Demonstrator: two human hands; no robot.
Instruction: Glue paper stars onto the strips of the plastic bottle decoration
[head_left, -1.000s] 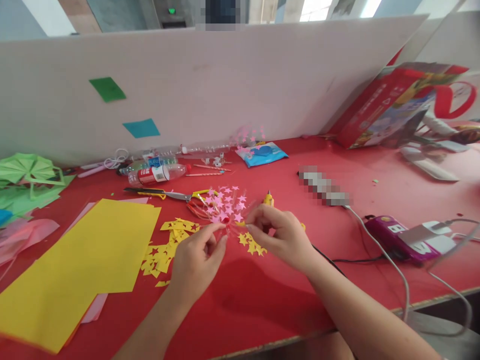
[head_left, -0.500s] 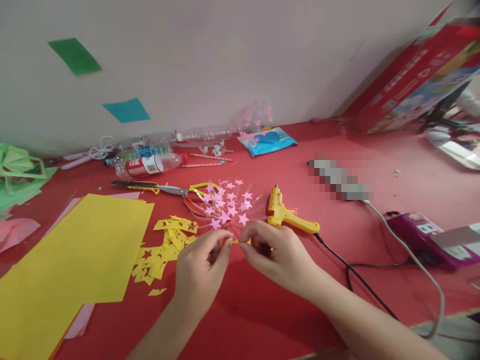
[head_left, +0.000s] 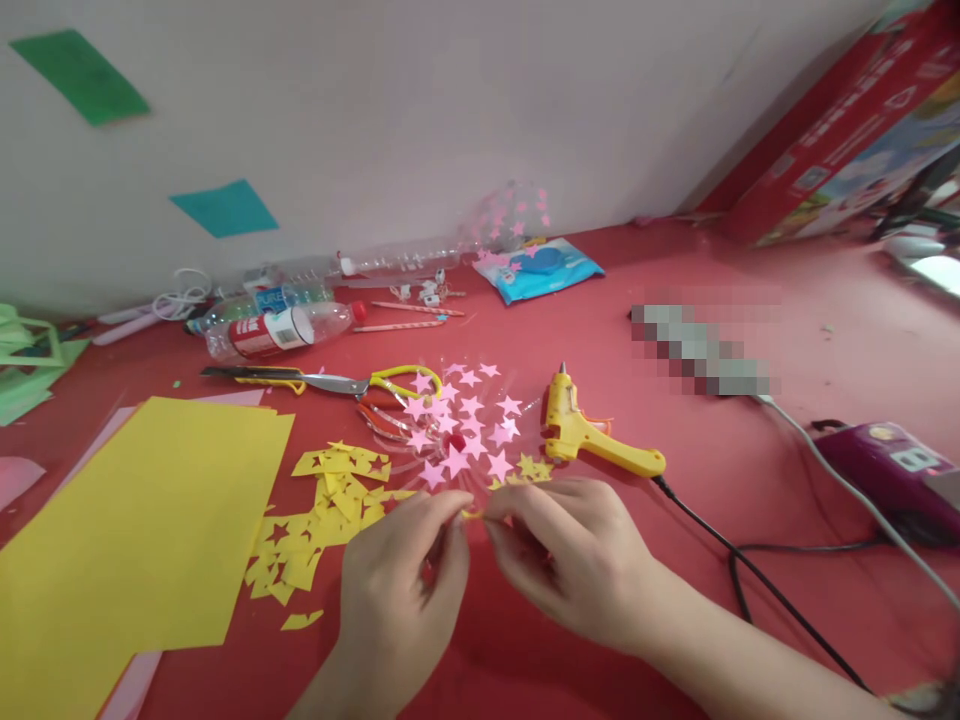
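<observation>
Left hand: your left hand is closed in a pinch; thumb and forefinger grip one end of a small yellow piece.
Right hand: your right hand is pinched in the same way on the other end of that piece, so the two hands almost touch at the fingertips.
Where the piece is: it sits between your two hands, just above the red worktop, at the tips of both hands and equally near to each.
Long axis: the short visible part runs from left to right, from one pinch to the other.
Beyond the fingertips: the clear plastic piece with pink stars lies directly ahead of both hands, very near; I cannot tell if the yellow piece touches it.
To the right hand's far side: the yellow glue gun lies ahead and a little to the right, nozzle pointing away from you.
To the left hand's side: yellow paper scraps lie just to the left, and the yellow sheet further left.
Hidden: your fingers cover most of the yellow piece, so its shape is not clear; it may be a small star.
</observation>
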